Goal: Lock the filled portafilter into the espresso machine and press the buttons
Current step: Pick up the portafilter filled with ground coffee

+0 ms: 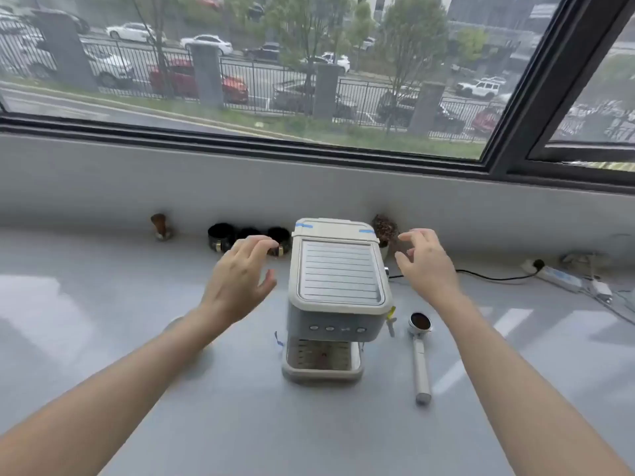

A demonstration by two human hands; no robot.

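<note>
A small cream espresso machine stands on the grey counter, its row of round buttons facing me above the drip tray. The portafilter lies flat on the counter just right of the machine, basket filled with dark grounds at the far end, pale handle pointing toward me. My left hand hovers left of the machine with fingers spread, holding nothing. My right hand hovers right of the machine, above and behind the portafilter, fingers apart and empty.
Along the wall behind the machine stand a wooden-handled tamper, three black cups and a small jar of coffee beans. A black cable runs right to a power strip. A large window rises beyond.
</note>
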